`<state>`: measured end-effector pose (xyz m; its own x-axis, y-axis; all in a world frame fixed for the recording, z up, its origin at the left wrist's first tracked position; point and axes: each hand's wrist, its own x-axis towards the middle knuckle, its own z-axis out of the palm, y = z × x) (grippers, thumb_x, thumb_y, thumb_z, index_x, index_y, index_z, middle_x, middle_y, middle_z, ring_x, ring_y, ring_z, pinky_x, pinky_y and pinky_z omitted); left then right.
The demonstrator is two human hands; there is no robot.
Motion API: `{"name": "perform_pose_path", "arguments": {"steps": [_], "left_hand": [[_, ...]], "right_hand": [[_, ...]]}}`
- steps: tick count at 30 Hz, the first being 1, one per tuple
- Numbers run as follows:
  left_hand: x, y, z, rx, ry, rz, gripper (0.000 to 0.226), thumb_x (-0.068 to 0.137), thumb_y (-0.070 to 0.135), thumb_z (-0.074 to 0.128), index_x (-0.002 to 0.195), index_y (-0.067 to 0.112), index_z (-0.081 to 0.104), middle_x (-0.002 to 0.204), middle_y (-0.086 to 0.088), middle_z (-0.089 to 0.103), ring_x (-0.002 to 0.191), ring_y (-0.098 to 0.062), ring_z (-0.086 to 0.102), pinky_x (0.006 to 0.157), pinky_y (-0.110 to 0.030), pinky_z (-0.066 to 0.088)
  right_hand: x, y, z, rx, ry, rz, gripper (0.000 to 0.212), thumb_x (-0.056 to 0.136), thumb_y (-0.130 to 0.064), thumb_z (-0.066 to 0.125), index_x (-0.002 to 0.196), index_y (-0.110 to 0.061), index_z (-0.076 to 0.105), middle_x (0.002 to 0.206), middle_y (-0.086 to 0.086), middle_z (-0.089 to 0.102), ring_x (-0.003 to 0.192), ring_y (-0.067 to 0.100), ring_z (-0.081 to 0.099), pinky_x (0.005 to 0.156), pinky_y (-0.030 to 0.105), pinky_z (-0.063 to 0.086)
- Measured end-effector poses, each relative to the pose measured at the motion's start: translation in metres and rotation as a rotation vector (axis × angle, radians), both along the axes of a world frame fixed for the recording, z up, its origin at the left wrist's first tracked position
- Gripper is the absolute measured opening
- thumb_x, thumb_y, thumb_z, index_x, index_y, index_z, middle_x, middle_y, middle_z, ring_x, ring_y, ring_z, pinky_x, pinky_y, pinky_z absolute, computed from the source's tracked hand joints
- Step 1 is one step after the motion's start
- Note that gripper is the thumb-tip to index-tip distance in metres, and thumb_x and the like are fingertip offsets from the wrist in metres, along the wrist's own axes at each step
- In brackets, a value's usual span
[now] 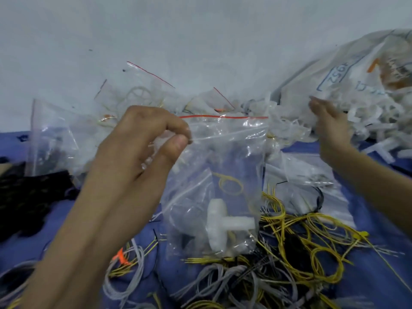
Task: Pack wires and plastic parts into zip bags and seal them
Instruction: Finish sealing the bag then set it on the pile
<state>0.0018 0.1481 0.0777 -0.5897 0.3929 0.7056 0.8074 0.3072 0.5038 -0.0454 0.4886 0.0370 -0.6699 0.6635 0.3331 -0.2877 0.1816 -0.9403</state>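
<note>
1. Currently the left hand (142, 139) pinches the upper left corner of a clear zip bag (223, 175) between thumb and forefinger, holding it up above the blue work surface (379, 230).
2. Inside that bag lies a white plastic part (223, 221), a disc on a short shaft, low near the bottom; a small yellow wire loop (230, 184) appears behind the film, though whether it sits inside the bag I cannot tell.
3. The bag's red-lined top edge (223, 117) looks loose rather than pressed flat, so I judge it not yet sealed.
4. The right hand (330, 123) is apart from the bag, fingers spread and empty, reaching toward the heap of white plastic strips (379, 117) beside a printed sack (347, 70).
5. Filled-looking bags (55, 134) stand behind and to the left, suggesting some packing is done.
6. Plenty remains: loose yellow wires (312, 241) and grey wires (133, 275) cover the surface in the foreground.
</note>
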Motion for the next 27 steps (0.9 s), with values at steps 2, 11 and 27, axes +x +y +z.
{"name": "perform_pose_path", "arguments": {"steps": [2,11,27], "left_hand": [[0.005,-0.002,-0.002,0.013,-0.005,0.009,0.011,0.086,0.038,0.046,0.09,0.04,0.056,0.105,0.014,0.053,0.104,-0.004,0.054,0.091,-0.028,0.044],[0.024,-0.01,0.007,-0.1,-0.047,-0.079,0.006,0.086,0.044,0.047,0.085,0.046,0.052,0.101,0.02,0.052,0.084,0.006,0.05,0.068,-0.005,0.035],[0.019,-0.014,0.01,0.118,0.09,0.267,0.012,0.096,0.019,0.047,0.091,0.029,0.051,0.085,0.015,0.047,0.071,-0.004,0.037,0.066,0.002,0.028]], "right_hand": [[0.02,-0.048,0.032,-0.075,0.11,0.258,0.008,0.092,-0.026,0.058,0.1,-0.026,0.06,0.101,-0.002,0.062,0.103,0.021,0.06,0.089,0.039,0.052],[0.107,-0.153,0.11,0.724,-0.034,0.732,0.012,0.097,-0.021,0.051,0.104,-0.011,0.05,0.077,0.011,0.065,0.061,0.028,0.066,0.046,0.035,0.051],[0.147,-0.139,0.029,0.924,-0.167,0.357,0.03,0.09,-0.024,0.06,0.062,-0.013,0.061,0.051,-0.003,0.055,0.046,0.004,0.045,0.047,0.019,0.035]]}}
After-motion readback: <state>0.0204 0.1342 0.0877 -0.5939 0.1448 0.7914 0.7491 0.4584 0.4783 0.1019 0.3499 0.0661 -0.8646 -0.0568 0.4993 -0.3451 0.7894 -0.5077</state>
